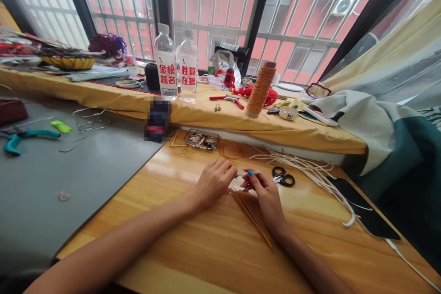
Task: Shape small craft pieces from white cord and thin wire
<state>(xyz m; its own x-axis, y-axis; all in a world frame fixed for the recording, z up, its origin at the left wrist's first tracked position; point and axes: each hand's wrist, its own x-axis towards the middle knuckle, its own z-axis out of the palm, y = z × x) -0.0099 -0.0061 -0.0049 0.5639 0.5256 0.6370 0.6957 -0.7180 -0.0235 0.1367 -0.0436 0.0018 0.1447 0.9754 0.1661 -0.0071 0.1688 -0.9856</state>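
My left hand (215, 181) and my right hand (263, 190) meet over the wooden table (193, 248), fingers curled. Between their fingertips they pinch a small thin silvery piece (241, 175) that I cannot make out. A bundle of orange threads (250, 216) trails from under the hands toward me across the wood. Black scissors (283, 177) lie just right of my right hand. A small clear tray of metal bits (201, 139) sits beyond my left hand.
White cords (310, 170) and a dark phone (361, 211) lie at the right. An orange thread cone (261, 89), two water bottles (166, 62), red pliers (227, 99) stand on the yellow-covered ledge. Teal pliers (24, 138) rest on the grey mat (69, 179) at left.
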